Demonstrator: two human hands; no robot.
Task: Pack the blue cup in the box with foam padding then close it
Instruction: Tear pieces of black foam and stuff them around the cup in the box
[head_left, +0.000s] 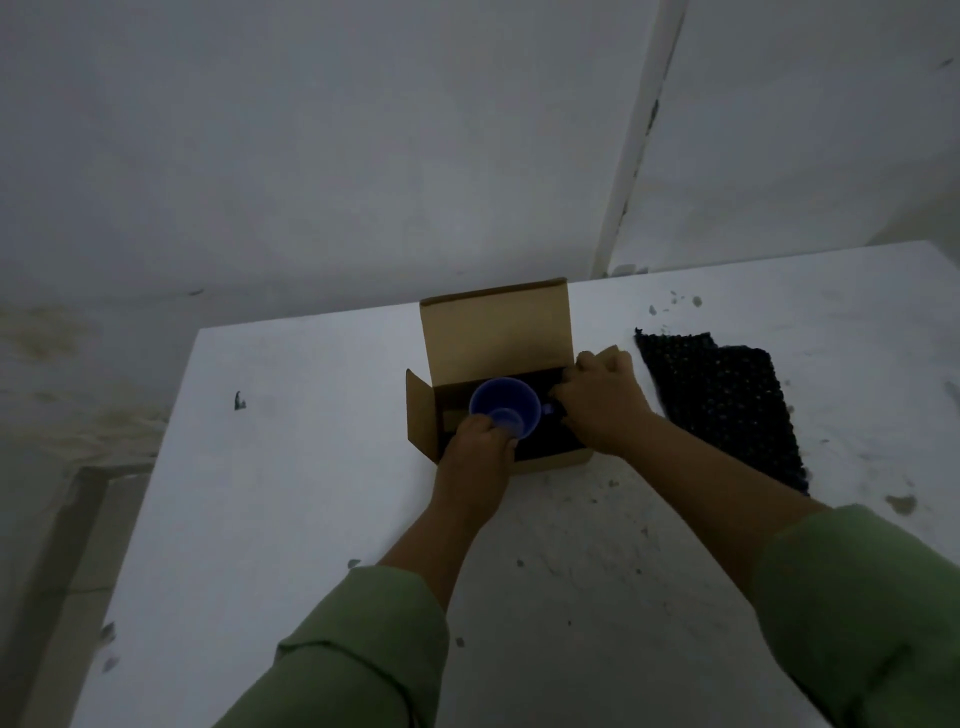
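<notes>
An open cardboard box (493, 332) stands on the white table, its lid flap upright at the back and a side flap out to the left. Dark foam (545, 441) lines its inside. The blue cup (501, 402) sits in the box, mouth towards me, with a handle on its right. My left hand (480, 447) grips the cup's near side. At the box's right edge my right hand (605, 400) has its fingers curled at the dark foam next to the cup's handle; whether they hold the foam or the flap is hard to tell.
A second sheet of dark bumpy foam (722, 400) lies flat on the table right of the box. Small dark specks litter the table top (291, 467). Pale walls stand close behind, and the table's left edge drops to the floor.
</notes>
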